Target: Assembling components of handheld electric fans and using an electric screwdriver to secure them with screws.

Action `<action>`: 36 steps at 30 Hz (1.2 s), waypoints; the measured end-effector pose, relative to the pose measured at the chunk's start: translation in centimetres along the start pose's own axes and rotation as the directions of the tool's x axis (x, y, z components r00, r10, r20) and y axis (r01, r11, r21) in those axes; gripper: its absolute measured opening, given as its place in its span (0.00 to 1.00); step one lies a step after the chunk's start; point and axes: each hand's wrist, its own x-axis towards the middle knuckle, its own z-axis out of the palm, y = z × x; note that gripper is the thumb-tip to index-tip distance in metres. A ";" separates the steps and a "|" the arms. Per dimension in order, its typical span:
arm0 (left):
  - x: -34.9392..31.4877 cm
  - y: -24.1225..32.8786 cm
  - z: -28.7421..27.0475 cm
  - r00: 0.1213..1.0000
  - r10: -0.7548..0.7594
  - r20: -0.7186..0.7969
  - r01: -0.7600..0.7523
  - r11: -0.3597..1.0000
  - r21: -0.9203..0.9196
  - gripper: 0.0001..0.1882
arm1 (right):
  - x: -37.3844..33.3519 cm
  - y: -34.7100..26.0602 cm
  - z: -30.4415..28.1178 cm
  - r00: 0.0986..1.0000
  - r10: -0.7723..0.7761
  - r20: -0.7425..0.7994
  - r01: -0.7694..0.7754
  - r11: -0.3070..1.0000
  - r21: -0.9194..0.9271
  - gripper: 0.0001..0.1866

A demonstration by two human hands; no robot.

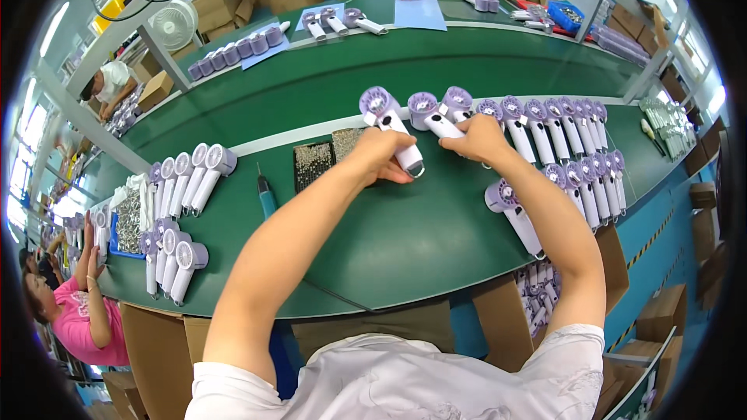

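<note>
Over the middle of the green bench my left hand (385, 152) is closed around the white handle of a handheld fan (399, 138), whose purple round head points away from me. Just to its right, my right hand (478, 140) grips the handle of another handheld fan (442, 124). A third fan (457, 99) stands close against that hand; whether the fingers touch it I cannot tell. Rows of similar white and purple fans (543, 136) lie to the right of my right hand. One fan (520, 222) sits under my right forearm.
More fans (206, 179) stand at the left beside a blue tray (124, 237) of metal parts. A screwdriver (266, 196) and a black box of screws (313, 165) lie left of my left arm. Cardboard boxes (498, 319) are below the bench edge. Co-workers sit at left and across.
</note>
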 end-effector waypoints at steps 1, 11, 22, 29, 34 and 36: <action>-0.2 0.9 -1.0 1.000 0.020 -0.015 -0.020 1.000 0.005 0.20 | 0.9 0.0 -0.2 0.997 -0.036 -0.061 0.035 0.999 -0.028 0.27; 10.1 7.5 -16.7 0.959 0.066 -0.275 -0.009 0.979 0.204 0.21 | 29.5 -1.7 -3.1 0.930 -0.187 -0.317 0.068 0.934 -0.351 0.35; 20.6 8.8 -26.9 0.903 -0.032 -0.429 0.189 0.925 0.330 0.22 | 52.8 -6.0 2.2 0.966 0.108 -0.237 -0.114 0.993 -0.009 0.32; 22.9 8.8 -28.1 0.850 0.094 -0.518 0.209 0.843 0.496 0.24 | 53.5 -3.1 3.4 0.971 0.111 -0.213 -0.124 0.991 -0.048 0.37; 24.8 7.1 -28.6 0.787 0.262 -0.558 0.172 0.775 0.608 0.29 | 47.5 -2.4 -0.5 0.919 -0.278 -0.280 0.193 0.936 -0.295 0.36; 22.8 7.6 -30.6 0.743 0.319 -0.588 0.347 0.567 0.747 0.33 | 41.0 -4.6 -2.2 0.892 -0.435 -0.127 0.343 0.831 -0.438 0.27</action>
